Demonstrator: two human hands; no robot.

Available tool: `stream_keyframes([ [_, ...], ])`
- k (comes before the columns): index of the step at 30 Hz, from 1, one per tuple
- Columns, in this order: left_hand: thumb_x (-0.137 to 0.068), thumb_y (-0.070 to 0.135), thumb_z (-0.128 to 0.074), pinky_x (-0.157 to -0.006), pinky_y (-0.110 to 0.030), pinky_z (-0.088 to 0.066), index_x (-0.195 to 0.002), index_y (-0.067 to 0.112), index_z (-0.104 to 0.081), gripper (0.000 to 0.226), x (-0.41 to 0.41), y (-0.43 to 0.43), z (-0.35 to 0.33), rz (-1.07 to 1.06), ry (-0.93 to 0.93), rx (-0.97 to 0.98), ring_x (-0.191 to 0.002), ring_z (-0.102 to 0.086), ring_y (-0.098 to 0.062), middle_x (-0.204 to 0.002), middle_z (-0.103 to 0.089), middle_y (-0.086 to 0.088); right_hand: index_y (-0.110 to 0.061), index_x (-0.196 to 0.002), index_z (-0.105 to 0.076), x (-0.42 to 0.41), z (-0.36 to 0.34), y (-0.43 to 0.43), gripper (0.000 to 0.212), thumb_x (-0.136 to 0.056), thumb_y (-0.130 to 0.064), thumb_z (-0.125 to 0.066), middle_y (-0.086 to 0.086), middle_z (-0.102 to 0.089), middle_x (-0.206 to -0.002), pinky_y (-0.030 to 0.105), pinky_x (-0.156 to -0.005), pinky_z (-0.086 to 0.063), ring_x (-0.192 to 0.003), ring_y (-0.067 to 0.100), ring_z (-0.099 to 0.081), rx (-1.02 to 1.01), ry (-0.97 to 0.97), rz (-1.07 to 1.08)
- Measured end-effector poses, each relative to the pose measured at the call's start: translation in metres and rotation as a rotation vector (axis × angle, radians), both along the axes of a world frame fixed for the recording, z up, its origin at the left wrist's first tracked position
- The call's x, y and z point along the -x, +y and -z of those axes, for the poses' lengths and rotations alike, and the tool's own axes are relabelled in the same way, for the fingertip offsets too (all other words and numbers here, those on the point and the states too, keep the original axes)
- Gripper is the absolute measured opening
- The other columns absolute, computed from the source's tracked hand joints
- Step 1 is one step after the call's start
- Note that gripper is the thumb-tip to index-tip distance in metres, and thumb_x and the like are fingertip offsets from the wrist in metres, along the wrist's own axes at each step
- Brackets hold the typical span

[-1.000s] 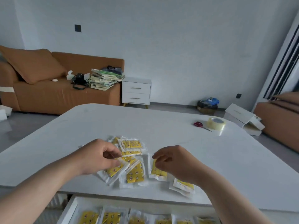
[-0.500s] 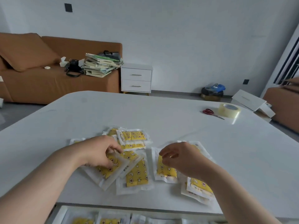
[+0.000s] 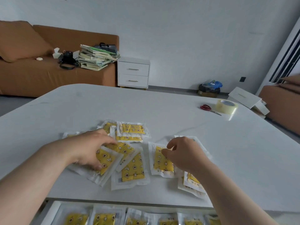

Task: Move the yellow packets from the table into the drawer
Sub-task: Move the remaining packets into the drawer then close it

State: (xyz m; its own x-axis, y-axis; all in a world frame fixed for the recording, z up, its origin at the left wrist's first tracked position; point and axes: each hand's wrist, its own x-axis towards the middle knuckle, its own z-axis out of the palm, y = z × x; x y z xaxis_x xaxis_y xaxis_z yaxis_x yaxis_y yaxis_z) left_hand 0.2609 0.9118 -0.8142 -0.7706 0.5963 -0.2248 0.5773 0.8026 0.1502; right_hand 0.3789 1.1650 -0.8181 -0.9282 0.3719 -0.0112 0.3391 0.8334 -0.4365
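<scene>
White tabletop [image 3: 178, 108] fills most of the view, and yellow packets [image 3: 131, 129] are scattered over its near half in loose, overlapping piles. An angled packet [image 3: 106, 159] at the near left of the spread is gripped by the left hand [image 3: 87, 148]: the thumb is pressed on its yellow face and the fingers are curled over its far edge. A middle packet [image 3: 162, 163], lying flat just to the right, is met by the right hand [image 3: 185, 153], whose fingers are curled. Its top edge appears to be pinched between thumb and forefinger, though the contact is partly hidden by the hand. More packets are tucked beneath the right wrist. Below the table's near edge a drawer [image 3: 51, 211] is seen pulled open, and stored packets [image 3: 103, 219] are laid side by side inside it. Red-handled scissors [image 3: 206, 108] and a tape roll [image 3: 226, 106] are set close together at the table's far right. Behind, a brown sofa [image 3: 32, 78] bearing stacked books [image 3: 95, 57] is placed beside a white nightstand [image 3: 133, 73].
</scene>
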Motion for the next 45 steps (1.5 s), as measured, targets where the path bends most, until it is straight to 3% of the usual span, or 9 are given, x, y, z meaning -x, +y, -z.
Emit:
stream_keyframes([
  [7,-0.061,0.042,-0.085,-0.057,-0.020,-0.036,-0.092,0.038,-0.051,0.046,0.001,-0.002,-0.001,-0.077,0.083,-0.062,-0.083,-0.049,0.000,-0.100,-0.051,0.019,-0.026,-0.114,-0.056,0.008,0.011,-0.019,0.056,-0.075,-0.066,-0.058,0.002,-0.054,-0.118,0.033,-0.089,-0.040,-0.115,0.024,-0.048,-0.211,-0.221,-0.033],
  [15,-0.066,0.040,-0.082,-0.058,-0.026,-0.038,-0.070,0.032,-0.055,0.029,0.004,-0.007,-0.009,-0.132,0.039,-0.117,-0.072,-0.052,-0.009,-0.077,-0.057,0.012,-0.018,-0.127,-0.041,0.011,0.013,-0.024,0.077,-0.069,-0.057,-0.073,0.004,-0.055,-0.120,0.036,-0.093,-0.042,-0.115,0.027,-0.047,-0.078,-0.160,0.033],
  [21,-0.071,0.036,-0.081,-0.056,-0.030,-0.032,-0.070,0.014,-0.055,0.034,0.005,-0.006,-0.016,-0.163,0.031,-0.330,-0.056,-0.041,-0.014,-0.064,-0.049,0.000,-0.020,-0.137,-0.044,0.010,0.013,-0.021,0.072,-0.075,-0.030,-0.079,0.003,-0.053,-0.130,0.034,-0.091,-0.049,-0.116,0.022,-0.053,0.172,-0.021,0.119],
  [25,-0.076,0.029,-0.079,-0.056,-0.036,-0.044,-0.077,0.013,-0.058,0.027,0.006,-0.003,-0.016,-0.217,0.004,-0.519,-0.060,-0.055,-0.021,-0.070,-0.061,-0.004,-0.017,-0.137,-0.044,0.013,0.013,-0.017,0.069,-0.077,-0.024,-0.078,0.002,-0.058,-0.122,0.029,-0.078,-0.047,-0.105,0.020,-0.057,0.246,-0.055,0.165],
  [29,-0.083,0.022,-0.073,-0.075,-0.047,-0.056,-0.088,0.012,-0.061,0.016,0.008,-0.003,-0.016,-0.304,-0.106,-0.725,-0.079,-0.068,-0.027,-0.084,-0.071,-0.009,-0.009,-0.120,-0.053,0.012,0.009,-0.022,0.039,-0.086,-0.026,-0.063,0.003,-0.059,-0.105,0.026,-0.066,-0.041,-0.087,0.020,-0.053,0.149,-0.074,0.166],
  [34,-0.087,0.015,-0.068,-0.085,-0.050,-0.055,-0.097,0.008,-0.063,0.013,0.008,0.001,-0.011,-0.445,-0.261,-0.915,-0.088,-0.069,-0.032,-0.093,-0.073,-0.013,-0.010,-0.086,-0.050,0.014,0.005,-0.036,0.035,-0.075,-0.035,-0.073,-0.002,-0.049,-0.068,0.023,-0.042,-0.029,-0.057,0.013,-0.045,0.054,-0.158,0.113],
  [37,-0.088,0.011,-0.066,-0.086,-0.048,-0.053,-0.098,0.005,-0.063,0.012,0.005,0.004,-0.011,-0.491,-0.330,-0.994,-0.093,-0.068,-0.035,-0.096,-0.071,-0.017,-0.008,-0.099,-0.051,0.014,0.004,-0.036,0.042,-0.075,-0.033,-0.075,-0.001,-0.051,-0.072,0.023,-0.042,-0.030,-0.058,0.011,-0.046,0.109,-0.193,0.125],
  [41,-0.088,0.010,-0.066,-0.087,-0.049,-0.053,-0.098,0.003,-0.063,0.013,0.004,0.008,-0.010,-0.518,-0.356,-1.000,-0.093,-0.067,-0.034,-0.096,-0.071,-0.018,-0.012,-0.079,-0.050,0.014,0.001,-0.035,0.031,-0.076,-0.028,-0.076,-0.001,-0.054,-0.072,0.021,-0.045,-0.037,-0.057,0.012,-0.049,0.187,-0.230,0.120],
  [45,-0.086,0.000,-0.065,-0.074,-0.045,-0.056,-0.100,-0.001,-0.061,0.015,0.003,0.014,-0.009,-0.563,-0.463,-1.027,-0.083,-0.067,-0.035,-0.095,-0.070,-0.022,-0.010,-0.107,-0.061,0.015,0.001,-0.029,0.037,-0.073,-0.017,-0.076,0.007,-0.071,-0.097,0.029,-0.074,-0.057,-0.079,0.019,-0.067,0.382,-0.161,0.135],
])
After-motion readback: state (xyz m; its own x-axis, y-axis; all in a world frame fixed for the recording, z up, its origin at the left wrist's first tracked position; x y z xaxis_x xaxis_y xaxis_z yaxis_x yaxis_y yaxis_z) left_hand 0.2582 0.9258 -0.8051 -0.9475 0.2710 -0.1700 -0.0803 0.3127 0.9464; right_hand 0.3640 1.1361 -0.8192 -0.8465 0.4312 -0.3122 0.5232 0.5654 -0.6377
